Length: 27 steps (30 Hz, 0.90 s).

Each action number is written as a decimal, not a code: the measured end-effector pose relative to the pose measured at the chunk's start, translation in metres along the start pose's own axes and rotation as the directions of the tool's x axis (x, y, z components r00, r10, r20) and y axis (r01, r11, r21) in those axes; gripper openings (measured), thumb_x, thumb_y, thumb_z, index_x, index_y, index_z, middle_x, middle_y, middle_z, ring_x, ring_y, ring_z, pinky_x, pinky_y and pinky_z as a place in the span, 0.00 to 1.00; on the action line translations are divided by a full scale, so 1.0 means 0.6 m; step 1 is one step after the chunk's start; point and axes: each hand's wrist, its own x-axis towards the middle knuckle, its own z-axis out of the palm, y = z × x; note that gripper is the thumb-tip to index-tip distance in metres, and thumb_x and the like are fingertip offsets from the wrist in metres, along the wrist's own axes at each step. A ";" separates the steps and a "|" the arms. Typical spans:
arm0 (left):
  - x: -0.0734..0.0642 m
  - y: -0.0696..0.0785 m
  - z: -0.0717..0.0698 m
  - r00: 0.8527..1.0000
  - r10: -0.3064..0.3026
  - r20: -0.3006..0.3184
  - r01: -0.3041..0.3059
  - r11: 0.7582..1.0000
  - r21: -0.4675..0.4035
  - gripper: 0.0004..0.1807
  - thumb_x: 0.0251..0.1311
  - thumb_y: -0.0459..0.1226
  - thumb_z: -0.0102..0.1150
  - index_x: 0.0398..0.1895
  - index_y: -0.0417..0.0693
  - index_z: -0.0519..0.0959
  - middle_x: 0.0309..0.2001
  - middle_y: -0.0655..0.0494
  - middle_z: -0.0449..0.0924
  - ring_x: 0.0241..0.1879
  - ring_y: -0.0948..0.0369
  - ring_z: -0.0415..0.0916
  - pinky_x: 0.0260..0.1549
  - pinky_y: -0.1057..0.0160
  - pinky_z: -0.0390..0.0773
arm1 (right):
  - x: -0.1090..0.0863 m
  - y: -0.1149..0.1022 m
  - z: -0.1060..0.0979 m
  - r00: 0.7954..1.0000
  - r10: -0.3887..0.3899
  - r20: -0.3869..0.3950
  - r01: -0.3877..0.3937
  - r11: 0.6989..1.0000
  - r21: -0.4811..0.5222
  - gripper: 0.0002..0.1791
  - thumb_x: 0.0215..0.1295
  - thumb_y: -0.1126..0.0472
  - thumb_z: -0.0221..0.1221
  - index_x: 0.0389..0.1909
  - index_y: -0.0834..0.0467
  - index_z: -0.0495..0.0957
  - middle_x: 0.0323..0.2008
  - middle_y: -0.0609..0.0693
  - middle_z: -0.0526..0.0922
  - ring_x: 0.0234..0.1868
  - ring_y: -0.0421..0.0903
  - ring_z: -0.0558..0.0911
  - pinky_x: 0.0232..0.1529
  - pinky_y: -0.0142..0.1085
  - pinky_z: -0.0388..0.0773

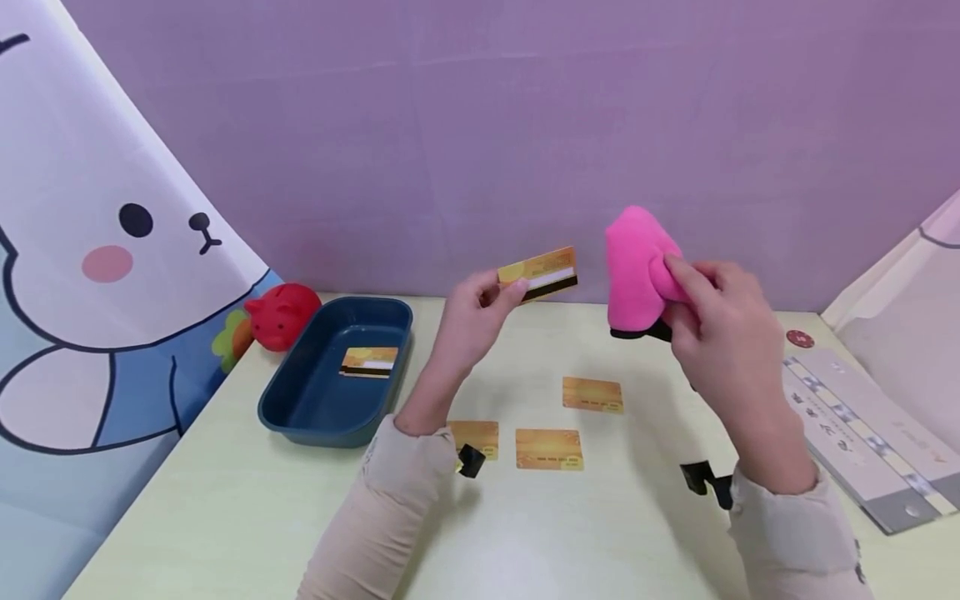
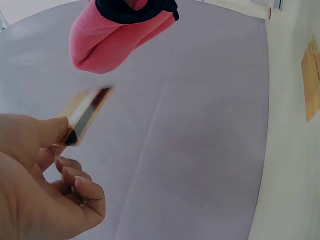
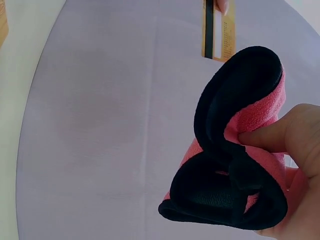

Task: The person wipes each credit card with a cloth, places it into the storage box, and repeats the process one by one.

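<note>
Pinching the bank card, likely light, stiff and best edge-held, your left hand hovers right of the blue tray; farther right, your right hand grips soft-looking pink cloth.

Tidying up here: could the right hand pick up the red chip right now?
Probably not: the right hand grips the pink cloth item. Otherwise the way looks free, the red chip lying uncovered on the table.
</note>
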 end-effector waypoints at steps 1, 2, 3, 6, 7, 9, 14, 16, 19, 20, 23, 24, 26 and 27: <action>0.000 0.000 0.001 1.000 -0.006 0.003 0.006 1.000 -0.002 0.14 0.70 0.44 0.59 0.36 0.42 0.81 0.30 0.53 0.69 0.30 0.58 0.66 0.28 0.65 0.65 | 0.000 0.000 -0.001 1.000 0.001 -0.001 -0.001 1.000 0.002 0.21 0.63 0.69 0.60 0.57 0.58 0.83 0.45 0.66 0.82 0.45 0.65 0.77 0.39 0.59 0.73; 0.000 0.001 0.001 1.000 -0.016 0.008 0.016 1.000 -0.004 0.14 0.71 0.44 0.58 0.38 0.40 0.81 0.32 0.53 0.71 0.32 0.58 0.67 0.30 0.65 0.67 | 0.000 0.000 -0.002 1.000 0.001 0.001 -0.001 1.000 -0.001 0.21 0.63 0.69 0.60 0.57 0.58 0.82 0.45 0.66 0.82 0.44 0.65 0.77 0.38 0.59 0.73; 0.000 0.001 0.002 1.000 -0.023 0.018 0.023 1.000 -0.016 0.14 0.72 0.43 0.56 0.41 0.40 0.81 0.35 0.52 0.74 0.35 0.58 0.69 0.33 0.65 0.70 | 0.001 0.000 -0.003 1.000 0.002 0.001 -0.002 1.000 -0.002 0.21 0.63 0.69 0.60 0.57 0.58 0.82 0.45 0.66 0.82 0.44 0.65 0.77 0.38 0.58 0.73; 0.001 0.003 0.003 0.998 -0.043 0.043 0.045 0.997 -0.059 0.14 0.74 0.40 0.52 0.55 0.41 0.78 0.42 0.47 0.79 0.40 0.56 0.74 0.39 0.65 0.75 | 0.002 -0.001 -0.006 1.000 0.008 0.004 -0.008 1.000 -0.012 0.21 0.64 0.68 0.60 0.58 0.58 0.82 0.46 0.66 0.82 0.44 0.65 0.77 0.38 0.58 0.73; 0.001 0.003 0.004 0.998 -0.045 0.046 0.048 0.996 -0.069 0.15 0.75 0.39 0.51 0.57 0.42 0.77 0.42 0.46 0.79 0.39 0.55 0.74 0.38 0.64 0.75 | 0.002 -0.001 -0.007 1.000 0.011 0.004 -0.011 1.000 -0.012 0.21 0.64 0.68 0.60 0.58 0.58 0.82 0.46 0.66 0.82 0.44 0.65 0.77 0.38 0.58 0.72; 0.002 0.003 0.005 0.998 -0.039 0.043 0.042 0.995 -0.093 0.16 0.74 0.36 0.51 0.62 0.43 0.74 0.41 0.45 0.80 0.40 0.56 0.76 0.38 0.65 0.74 | 0.003 -0.002 -0.008 1.000 0.015 0.006 -0.015 1.000 -0.014 0.20 0.64 0.68 0.60 0.58 0.58 0.82 0.46 0.66 0.82 0.45 0.65 0.77 0.38 0.57 0.72; 0.006 -0.002 0.006 1.000 0.031 0.006 -0.030 0.991 -0.132 0.23 0.70 0.31 0.57 0.67 0.47 0.70 0.36 0.43 0.83 0.33 0.54 0.75 0.34 0.64 0.69 | 0.003 -0.002 -0.008 1.000 0.017 0.000 -0.017 1.000 -0.008 0.20 0.64 0.68 0.60 0.58 0.58 0.82 0.46 0.66 0.82 0.45 0.65 0.77 0.39 0.58 0.72; 0.006 -0.003 0.006 0.998 0.057 0.000 -0.056 0.988 -0.140 0.23 0.69 0.31 0.58 0.66 0.48 0.71 0.34 0.40 0.83 0.29 0.54 0.71 0.32 0.63 0.67 | 0.002 -0.002 -0.007 1.000 0.018 -0.007 -0.018 1.000 -0.003 0.20 0.64 0.68 0.60 0.57 0.58 0.82 0.46 0.66 0.82 0.45 0.65 0.77 0.40 0.58 0.72; 0.005 -0.003 0.008 0.998 0.066 -0.004 -0.065 0.987 -0.147 0.19 0.69 0.31 0.58 0.62 0.48 0.74 0.34 0.40 0.83 0.27 0.56 0.67 0.31 0.63 0.67 | 0.002 -0.002 -0.006 0.999 0.019 -0.029 -0.018 1.000 0.008 0.20 0.64 0.69 0.60 0.57 0.58 0.83 0.46 0.66 0.82 0.45 0.66 0.78 0.40 0.59 0.71; 0.004 -0.002 0.008 0.998 0.065 -0.005 -0.065 0.986 -0.151 0.19 0.69 0.31 0.58 0.61 0.48 0.74 0.34 0.40 0.83 0.26 0.57 0.67 0.31 0.63 0.67 | 0.002 -0.003 -0.005 0.999 0.020 -0.038 -0.019 1.000 0.014 0.20 0.64 0.68 0.60 0.57 0.58 0.83 0.46 0.66 0.82 0.45 0.66 0.78 0.40 0.59 0.71; 0.004 -0.003 0.010 0.999 0.046 -0.015 -0.047 0.987 -0.152 0.19 0.69 0.31 0.58 0.61 0.48 0.75 0.36 0.43 0.82 0.27 0.59 0.68 0.29 0.64 0.68 | 0.001 -0.007 -0.006 0.998 0.013 -0.066 -0.011 0.999 0.030 0.19 0.65 0.67 0.59 0.56 0.58 0.83 0.45 0.67 0.82 0.46 0.66 0.78 0.41 0.58 0.71; 0.004 -0.003 0.011 0.999 0.040 -0.018 -0.042 0.987 -0.154 0.19 0.69 0.31 0.58 0.62 0.47 0.75 0.36 0.44 0.82 0.27 0.58 0.69 0.29 0.65 0.68 | 0.001 -0.009 -0.007 0.997 0.009 -0.076 -0.006 0.999 0.038 0.18 0.65 0.66 0.58 0.56 0.58 0.83 0.45 0.67 0.82 0.46 0.66 0.77 0.41 0.57 0.71; 0.005 -0.003 0.013 0.999 0.033 -0.023 -0.036 0.987 -0.155 0.20 0.68 0.30 0.59 0.62 0.48 0.75 0.36 0.45 0.81 0.27 0.58 0.68 0.28 0.65 0.67 | 0.003 -0.015 -0.008 0.995 -0.009 -0.098 0.014 0.998 0.056 0.18 0.67 0.65 0.59 0.56 0.59 0.83 0.45 0.68 0.82 0.47 0.66 0.77 0.44 0.57 0.71; 0.005 -0.003 0.015 0.999 0.031 -0.024 -0.035 0.986 -0.161 0.20 0.68 0.30 0.59 0.62 0.47 0.75 0.36 0.45 0.82 0.27 0.57 0.69 0.28 0.66 0.67 | 0.004 -0.019 -0.007 0.994 -0.021 -0.107 0.028 0.998 0.062 0.17 0.67 0.64 0.59 0.56 0.59 0.83 0.45 0.68 0.82 0.48 0.67 0.77 0.45 0.57 0.72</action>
